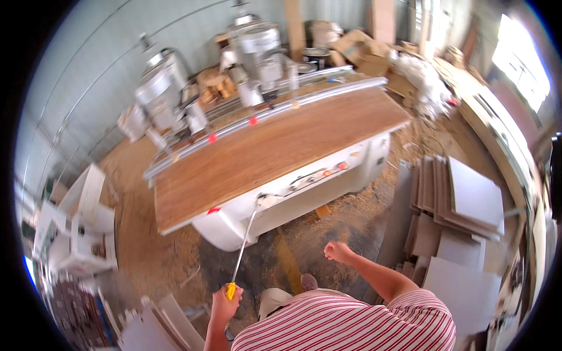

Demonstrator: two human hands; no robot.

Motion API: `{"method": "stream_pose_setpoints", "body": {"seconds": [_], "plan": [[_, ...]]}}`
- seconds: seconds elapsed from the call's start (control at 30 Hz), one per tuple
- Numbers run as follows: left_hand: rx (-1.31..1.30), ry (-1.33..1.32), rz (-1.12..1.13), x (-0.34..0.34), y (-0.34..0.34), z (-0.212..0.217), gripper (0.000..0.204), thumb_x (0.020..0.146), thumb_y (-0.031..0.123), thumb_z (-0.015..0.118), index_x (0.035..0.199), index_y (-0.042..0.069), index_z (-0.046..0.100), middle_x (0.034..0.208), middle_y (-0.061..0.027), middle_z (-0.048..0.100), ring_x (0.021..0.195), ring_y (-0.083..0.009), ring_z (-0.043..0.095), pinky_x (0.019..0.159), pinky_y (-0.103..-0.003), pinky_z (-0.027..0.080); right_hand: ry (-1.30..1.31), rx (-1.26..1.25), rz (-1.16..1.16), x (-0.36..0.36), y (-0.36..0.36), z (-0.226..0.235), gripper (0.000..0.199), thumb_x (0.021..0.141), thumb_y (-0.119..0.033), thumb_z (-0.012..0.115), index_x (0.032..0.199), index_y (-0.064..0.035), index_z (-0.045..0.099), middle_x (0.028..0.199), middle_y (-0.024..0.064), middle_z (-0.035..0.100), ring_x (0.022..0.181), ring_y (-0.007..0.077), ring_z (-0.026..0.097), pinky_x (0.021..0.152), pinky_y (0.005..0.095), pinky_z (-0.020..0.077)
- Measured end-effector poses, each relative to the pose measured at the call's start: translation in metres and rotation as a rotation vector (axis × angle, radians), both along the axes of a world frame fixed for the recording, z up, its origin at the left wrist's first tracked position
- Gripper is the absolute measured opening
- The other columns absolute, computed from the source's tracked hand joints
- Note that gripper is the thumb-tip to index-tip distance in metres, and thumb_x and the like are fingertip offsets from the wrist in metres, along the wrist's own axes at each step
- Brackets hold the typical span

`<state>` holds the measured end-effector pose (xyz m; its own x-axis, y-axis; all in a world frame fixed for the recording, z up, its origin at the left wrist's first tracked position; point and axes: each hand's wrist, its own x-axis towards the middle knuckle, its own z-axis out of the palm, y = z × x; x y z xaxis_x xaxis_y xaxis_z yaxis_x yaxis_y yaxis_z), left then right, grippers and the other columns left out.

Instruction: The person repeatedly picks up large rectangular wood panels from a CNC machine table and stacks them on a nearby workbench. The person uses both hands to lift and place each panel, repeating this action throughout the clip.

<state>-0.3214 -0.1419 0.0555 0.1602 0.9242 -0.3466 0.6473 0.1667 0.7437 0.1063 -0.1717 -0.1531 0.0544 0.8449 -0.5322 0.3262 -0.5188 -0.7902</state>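
**A:** From the head view, what is the left hand (225, 304) doing?

**B:** It sits low in the picture, forearm rising from the bottom edge, wrist bent slightly upward. Its fingers are wrapped tight around the yellow handle (231, 290) of a long screwdriver (244, 248). The thin metal shaft slants up and to the right from the fist.

**A:** Where does the tip end up?

**B:** At the front face of the white machine body (304, 193), just below the near edge of the wooden counter (269, 152). The tip seems to meet a small fitting there, though I cannot tell if it truly touches.

**A:** And the right hand (338, 251)?

**B:** It is raised in the air, arm bent at the elbow and stretched forward from the striped shirt (345, 324). The fingers are curled into a loose fist and hold nothing. It hangs well apart from the screwdriver, over the sawdust-covered floor (152, 257).

**A:** What else lies around?

**B:** Two grey drilling heads (170, 88) stand behind a metal rail (263, 114) along the far edge of the counter. To the right is a stack of flat boards (462, 199) on the floor. At the left stands a white cabinet piece (76, 222), and cardboard boxes (357, 47) pile up at the back.
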Motion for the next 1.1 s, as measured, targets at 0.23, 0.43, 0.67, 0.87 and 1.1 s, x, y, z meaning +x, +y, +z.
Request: {"method": "stream_pose_setpoints", "body": {"seconds": [0.23,0.43,0.67,0.87,1.1], "plan": [[-0.101,-0.175,-0.504,0.148,0.109,-0.001,0.014,0.091,0.017,0.064,0.086,0.005,0.061,0.063,-0.0011,0.059,0.051,-0.0075,0.052,0.047,-0.024,0.042,-0.151,-0.153,-0.355,0.002,-0.109,-0.004,0.023,0.089,-0.026,0.057,0.095,-0.0066,0.066,0.080,0.0095,0.070,0.072,0.0195,0.069,0.068,0.0352,0.0547],[-0.396,-0.015,-1.258,0.243,0.104,0.018,0.014,0.091,0.016,0.065,0.089,0.003,0.062,0.070,-0.0036,0.062,0.059,-0.0077,0.055,0.056,-0.023,0.045,-0.128,-0.285,-0.786,-0.029,-0.185,-0.016,0.031,0.088,-0.037,0.060,0.095,-0.0079,0.068,0.080,0.0093,0.070,0.074,0.0228,0.068,0.074,0.0388,0.0524],[-0.363,0.194,-1.697,0.325,0.056,0.028,0.019,0.089,0.017,0.067,0.094,-0.001,0.063,0.080,-0.0083,0.067,0.072,-0.0118,0.059,0.070,-0.027,0.048,-0.414,-0.180,-1.885,-0.047,-0.303,-0.059,0.033,0.082,-0.037,0.068,0.085,-0.0043,0.065,0.085,0.0148,0.069,0.081,0.0286,0.067,0.073,0.0404,0.0520],[-0.422,0.290,-1.799,0.412,-0.017,0.020,0.019,0.086,0.013,0.069,0.097,-0.001,0.062,0.083,-0.0045,0.064,0.078,-0.0089,0.055,0.073,-0.026,0.045,-0.585,-0.467,-2.837,0.002,-0.459,-0.075,0.057,0.074,-0.030,0.082,0.109,0.0044,0.052,0.110,0.0241,0.059,0.097,0.0364,0.060,0.084,0.0471,0.0485],[-0.314,0.275,-1.843,0.500,-0.113,0.009,0.015,0.087,0.013,0.067,0.088,0.002,0.058,0.072,-0.0041,0.060,0.067,-0.0100,0.054,0.064,-0.027,0.046,0.381,0.140,-2.654,0.033,-0.532,-0.084,0.055,0.082,-0.026,0.077,0.121,0.0002,0.047,0.112,0.0132,0.059,0.098,0.0249,0.060,0.074,0.0443,0.0539]]}}
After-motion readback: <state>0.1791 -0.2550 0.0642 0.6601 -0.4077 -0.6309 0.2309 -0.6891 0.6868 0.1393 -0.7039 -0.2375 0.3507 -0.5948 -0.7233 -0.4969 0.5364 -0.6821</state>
